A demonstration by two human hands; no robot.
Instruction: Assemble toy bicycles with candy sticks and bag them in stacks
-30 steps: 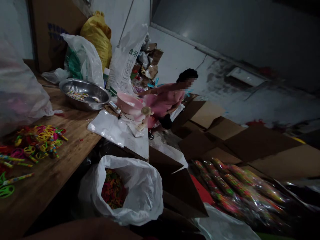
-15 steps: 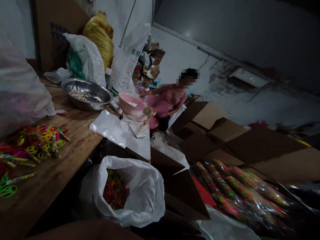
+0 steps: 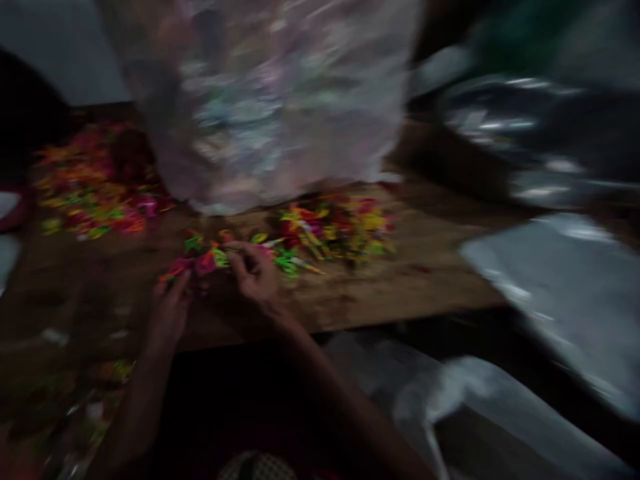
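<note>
In the dim, motion-blurred head view my left hand [image 3: 171, 303] is at the wooden table's [image 3: 425, 287] near side, its fingers against pink and orange plastic pieces [image 3: 186, 267]. Blur hides whether it grips any of them. Just to its right, my right hand [image 3: 256, 272] is closed in a pinch at small bright plastic pieces; what sits between its fingertips is too smeared to name. Green pieces [image 3: 193, 242] lie just beyond both hands. Beside my right hand spreads a pile of colourful plastic toys with striped sticks [image 3: 340, 230].
A large filled translucent bag [image 3: 285, 100] stands behind the hands. Another heap of bright pieces [image 3: 100, 187] lies at the far left. At right are a shiny metal basin [image 3: 540, 143] and white plastic sheets [image 3: 560, 287]. An opened white sack [image 3: 465, 380] stands below the table's edge.
My view has swung left from the co-worker and sacks down to the table. Both my hands now show at the plastic pieces.
</note>
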